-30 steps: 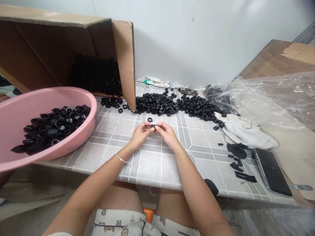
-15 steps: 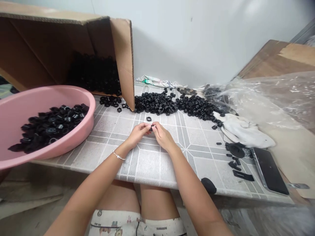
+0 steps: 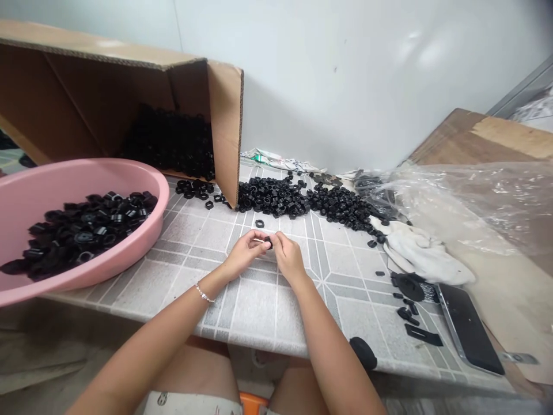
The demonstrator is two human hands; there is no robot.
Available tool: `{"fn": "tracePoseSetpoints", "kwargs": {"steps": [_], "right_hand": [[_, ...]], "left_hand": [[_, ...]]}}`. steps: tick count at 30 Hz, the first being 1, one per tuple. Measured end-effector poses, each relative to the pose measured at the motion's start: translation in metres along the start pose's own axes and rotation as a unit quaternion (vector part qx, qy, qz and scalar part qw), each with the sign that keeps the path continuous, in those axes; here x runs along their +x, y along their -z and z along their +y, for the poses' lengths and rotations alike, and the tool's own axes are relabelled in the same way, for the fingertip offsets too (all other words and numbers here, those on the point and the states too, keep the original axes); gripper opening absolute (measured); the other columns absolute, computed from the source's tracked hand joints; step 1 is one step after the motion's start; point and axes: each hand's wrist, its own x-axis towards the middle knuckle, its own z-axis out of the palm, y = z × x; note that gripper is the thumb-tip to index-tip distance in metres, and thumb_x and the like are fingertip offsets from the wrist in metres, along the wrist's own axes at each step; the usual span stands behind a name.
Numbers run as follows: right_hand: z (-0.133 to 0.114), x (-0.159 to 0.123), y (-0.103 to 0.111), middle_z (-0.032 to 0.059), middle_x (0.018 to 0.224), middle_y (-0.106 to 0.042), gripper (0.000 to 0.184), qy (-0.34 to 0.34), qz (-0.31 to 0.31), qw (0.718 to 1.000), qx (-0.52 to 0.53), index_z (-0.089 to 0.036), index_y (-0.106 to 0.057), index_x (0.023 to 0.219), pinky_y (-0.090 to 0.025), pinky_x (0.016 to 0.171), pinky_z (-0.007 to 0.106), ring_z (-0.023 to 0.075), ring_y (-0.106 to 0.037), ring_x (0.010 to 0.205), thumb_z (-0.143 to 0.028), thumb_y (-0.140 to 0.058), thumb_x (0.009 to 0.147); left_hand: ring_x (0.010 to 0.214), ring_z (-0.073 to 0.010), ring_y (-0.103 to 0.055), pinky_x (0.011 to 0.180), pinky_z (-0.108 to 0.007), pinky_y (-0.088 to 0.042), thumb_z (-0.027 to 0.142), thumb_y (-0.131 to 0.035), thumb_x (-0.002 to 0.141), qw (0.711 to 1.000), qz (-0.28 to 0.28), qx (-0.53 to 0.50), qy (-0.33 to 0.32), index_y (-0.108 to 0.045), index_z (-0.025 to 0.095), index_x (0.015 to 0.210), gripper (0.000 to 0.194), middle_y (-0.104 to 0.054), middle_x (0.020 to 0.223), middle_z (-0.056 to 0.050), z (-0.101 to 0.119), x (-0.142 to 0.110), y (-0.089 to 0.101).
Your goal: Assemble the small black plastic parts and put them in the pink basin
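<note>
- head view: our L hand point(image 3: 246, 252) & R hand point(image 3: 288, 258) pressed close, both pinching small black plastic part point(image 3: 268, 242) betw. fingertips, just above tiled tabletop point(image 3: 276, 311)
- loose black ring point(image 3: 259, 223) on tiles just ahead
- pink basin point(image 3: 147, 242) w/ black parts to our L
- black pile point(image 3: 272, 197) ahead, beside cardboard box point(image 3: 227, 132)

This looks like a small makeshift piecework room, not a proper factory, going by the tile-patterned counter point(image 3: 268, 311), plain painted wall point(image 3: 337, 86), tipped cardboard carton point(image 3: 225, 132), pink plastic basin point(image 3: 161, 190), heaped black plastic parts point(image 3: 272, 196) and loose plastic sheeting point(image 3: 470, 196)
</note>
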Motion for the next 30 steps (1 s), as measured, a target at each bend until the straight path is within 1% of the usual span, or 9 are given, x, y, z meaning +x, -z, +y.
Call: {"fn": "tracePoseSetpoints", "kwargs": {"steps": [3, 5, 9, 12, 17, 20, 23, 26, 30], "right_hand": [[0.001, -0.001, 0.005, -0.0015, 0.063, -0.049, 0.038, 0.01, 0.016, 0.998, 0.054, -0.023, -0.045, 0.081, -0.033, 0.061, 0.027, 0.0171, -0.048, 0.06, -0.049, -0.021, 0.096], [-0.002, -0.001, 0.008, -0.0013, 0.067, -0.05, 0.034, 0.024, 0.0, 0.998, 0.058, -0.024, -0.045, 0.085, -0.034, 0.063, 0.027, 0.0172, -0.048, 0.061, -0.049, -0.025, 0.096], [-0.011, -0.001, 0.01, -0.0028, 0.065, -0.048, 0.029, 0.013, -0.045, 0.997, 0.065, -0.024, -0.041, 0.081, -0.033, 0.061, 0.027, 0.0166, -0.047, 0.058, -0.05, -0.035, 0.093], [-0.014, -0.002, 0.008, -0.0037, 0.061, -0.047, 0.032, -0.003, -0.05, 0.993, 0.104, -0.024, -0.041, 0.076, -0.033, 0.059, 0.026, 0.0154, -0.046, 0.057, -0.05, -0.037, 0.092], [-0.007, 0.001, 0.001, -0.0009, 0.058, -0.051, 0.046, -0.073, -0.057, 0.984, 0.149, -0.022, -0.048, 0.064, -0.033, 0.059, 0.027, 0.0161, -0.047, 0.059, -0.057, -0.036, 0.09], [-0.001, 0.003, 0.001, -0.0005, 0.053, -0.046, 0.055, -0.11, -0.042, 0.978, 0.171, -0.021, -0.044, 0.056, -0.033, 0.058, 0.028, 0.0156, -0.044, 0.056, -0.062, -0.03, 0.09], [0.001, 0.005, 0.005, -0.0028, 0.055, -0.041, 0.051, -0.096, -0.012, 0.973, 0.208, -0.022, -0.045, 0.063, -0.032, 0.056, 0.027, 0.0141, -0.04, 0.055, -0.063, -0.031, 0.089], [-0.001, 0.007, 0.006, -0.0043, 0.058, -0.041, 0.043, -0.084, -0.067, 0.964, 0.243, -0.022, -0.045, 0.068, -0.032, 0.055, 0.026, 0.0129, -0.039, 0.056, -0.061, -0.045, 0.085], [-0.002, 0.007, 0.003, -0.0043, 0.057, -0.036, 0.043, -0.101, -0.086, 0.957, 0.257, -0.021, -0.044, 0.065, -0.028, 0.052, 0.025, 0.0123, -0.035, 0.055, -0.06, -0.043, 0.085]], "left_hand": [[0.078, -0.0139, -0.06, 0.074, -0.029, -0.049, 0.048, -0.073, 0.069, 1.0, 0.004, -0.014, 0.004, -0.058, 0.016, 0.093, 0.043, -0.06, 0.094, -0.003, -0.001, 0.0, -0.001], [0.078, -0.0138, -0.061, 0.075, -0.029, -0.049, 0.049, -0.072, 0.07, 1.0, 0.011, -0.027, 0.007, -0.058, 0.016, 0.094, 0.043, -0.06, 0.093, -0.003, -0.001, 0.0, 0.0], [0.077, -0.0132, -0.059, 0.077, -0.029, -0.049, 0.051, -0.07, 0.072, 0.999, -0.023, -0.044, 0.017, -0.058, 0.015, 0.089, 0.041, -0.061, 0.086, -0.003, 0.0, -0.002, 0.002], [0.076, -0.0134, -0.059, 0.077, -0.03, -0.048, 0.05, -0.07, 0.073, 0.997, -0.045, -0.053, 0.014, -0.058, 0.014, 0.088, 0.041, -0.061, 0.082, -0.003, 0.001, -0.003, 0.002], [0.085, -0.0149, -0.058, 0.083, -0.032, -0.047, 0.035, -0.078, 0.066, 0.998, -0.007, 0.021, -0.062, -0.057, 0.016, 0.087, 0.035, -0.059, 0.089, -0.003, 0.0, -0.004, 0.0], [0.082, -0.0142, -0.057, 0.081, -0.031, -0.047, 0.031, -0.076, 0.068, 0.995, -0.006, 0.066, -0.072, -0.056, 0.016, 0.087, 0.031, -0.058, 0.085, -0.002, -0.002, -0.003, -0.001], [0.081, -0.014, -0.057, 0.08, -0.03, -0.046, 0.035, -0.072, 0.072, 0.996, 0.02, 0.069, -0.06, -0.056, 0.016, 0.089, 0.03, -0.058, 0.084, -0.002, -0.002, -0.002, -0.001], [0.081, -0.0138, -0.057, 0.079, -0.03, -0.047, 0.039, -0.069, 0.075, 0.996, 0.023, 0.06, -0.058, -0.055, 0.016, 0.089, 0.03, -0.059, 0.084, -0.002, -0.004, -0.001, 0.0], [0.082, -0.0153, -0.059, 0.081, -0.032, -0.048, 0.041, -0.071, 0.073, 0.995, 0.016, 0.068, -0.07, -0.057, 0.016, 0.089, 0.033, -0.061, 0.085, -0.003, -0.009, 0.001, 0.0]]}}
